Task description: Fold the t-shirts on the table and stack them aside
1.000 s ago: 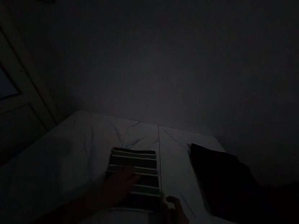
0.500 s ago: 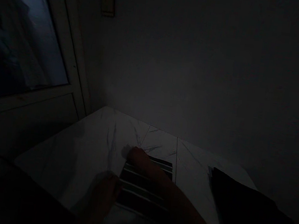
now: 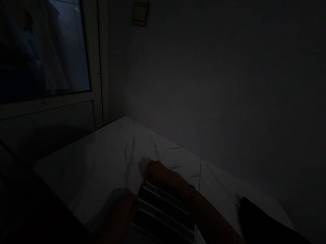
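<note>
Well, the striped cloth [image 3: 165, 221] lies flat on the white tabletop [image 3: 95, 161], which has grey veins like marble and thin straight seam lines. The cloth is dark with pale stripes, and in this view the stripes run on a slant, because the head camera is tilted. Both hands are at this cloth. The right hand [image 3: 159, 174] reaches across from the lower right, with the bare forearm [image 3: 221, 228] passing above the cloth's right part, and its fingers [image 3: 152, 170] curve down at the far edge of the cloth. The left hand [image 3: 119, 219] is at the cloth's left edge, low in the view, and it seems to touch this edge. Both grips look partly closed and not spread wide, but the room is so dark that I cannot tell if either hand truly has hold of the cloth or only rests against it. To the right of the striped cloth, a little apart, a dark cloth [image 3: 270, 238] lies on the tabletop and runs out of the view. Behind the tabletop stands a plain wall [image 3: 215, 85] with a small switch plate [image 3: 140, 13], and on the left is a door [image 3: 98, 70] with a glass pane [image 3: 63, 34].
</note>
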Available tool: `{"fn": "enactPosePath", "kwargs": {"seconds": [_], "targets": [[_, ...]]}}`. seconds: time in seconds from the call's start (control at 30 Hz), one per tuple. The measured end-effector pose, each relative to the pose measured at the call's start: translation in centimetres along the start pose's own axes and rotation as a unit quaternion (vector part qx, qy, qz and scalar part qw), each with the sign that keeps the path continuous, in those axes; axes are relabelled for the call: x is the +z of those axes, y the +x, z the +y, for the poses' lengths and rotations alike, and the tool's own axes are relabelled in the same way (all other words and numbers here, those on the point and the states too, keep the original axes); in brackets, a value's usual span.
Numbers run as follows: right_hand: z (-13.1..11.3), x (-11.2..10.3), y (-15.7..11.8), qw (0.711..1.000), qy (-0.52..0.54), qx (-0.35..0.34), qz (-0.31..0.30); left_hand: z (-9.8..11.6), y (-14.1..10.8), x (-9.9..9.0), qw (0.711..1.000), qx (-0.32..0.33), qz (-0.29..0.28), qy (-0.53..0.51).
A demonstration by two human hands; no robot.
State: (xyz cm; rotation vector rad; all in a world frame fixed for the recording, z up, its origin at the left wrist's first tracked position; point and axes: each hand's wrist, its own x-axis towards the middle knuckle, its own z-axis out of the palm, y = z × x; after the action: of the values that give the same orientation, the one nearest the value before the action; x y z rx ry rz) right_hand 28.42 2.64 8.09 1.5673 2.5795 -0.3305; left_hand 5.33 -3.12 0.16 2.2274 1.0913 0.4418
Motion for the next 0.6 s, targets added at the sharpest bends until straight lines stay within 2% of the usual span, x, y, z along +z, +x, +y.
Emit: {"fn": "enactPosePath", "kwargs": {"seconds": [0.17,0.33,0.43,0.6], "targets": [[0.0,-0.7,-0.1,1.000,-0.007,-0.002,-0.012,0.1,0.2,-0.1,0.998,-0.019,-0.001,-0.055],[0.0,-0.9,0.2,0.998,0.045,0.002,-0.033,-0.2,-0.3,0.8,0.987,-0.008,0.002,-0.160],[0.3,-0.7,0.7,0.998,0.058,0.000,-0.037,0.0,-0.3,0.6,0.977,-0.004,-0.006,-0.212],[1.0,-0.4,1.3,0.997,0.066,-0.011,-0.032,0.1,-0.3,-0.1,0.978,-0.037,-0.018,-0.206]]}}
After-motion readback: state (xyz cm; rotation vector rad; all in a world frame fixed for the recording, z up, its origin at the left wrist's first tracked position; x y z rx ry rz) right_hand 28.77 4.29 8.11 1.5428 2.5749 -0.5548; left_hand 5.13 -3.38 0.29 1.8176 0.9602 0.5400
